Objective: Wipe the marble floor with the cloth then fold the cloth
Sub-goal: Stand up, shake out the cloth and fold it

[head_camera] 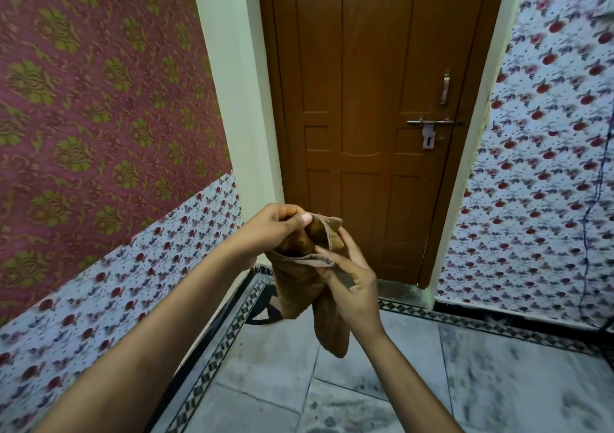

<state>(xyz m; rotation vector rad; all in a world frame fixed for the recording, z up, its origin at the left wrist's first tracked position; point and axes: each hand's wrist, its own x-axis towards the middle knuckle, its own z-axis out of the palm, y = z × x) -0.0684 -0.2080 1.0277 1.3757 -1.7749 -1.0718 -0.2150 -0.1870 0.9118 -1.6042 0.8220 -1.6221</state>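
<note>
the fingers [292, 214] of the left hand [275, 224] pinch the top edge of the brown cloth [300, 279] at mid-frame, while the right hand [349, 276] grips a hem just below, its thumb laid over the fabric. the cloth hangs bunched in the air, well above the marble floor [365, 382] in the lower frame. held this loosely, a corner could slip free and the fold come out crooked, or the cloth could drop onto the dusty-looking floor by the door [372, 100].
</note>
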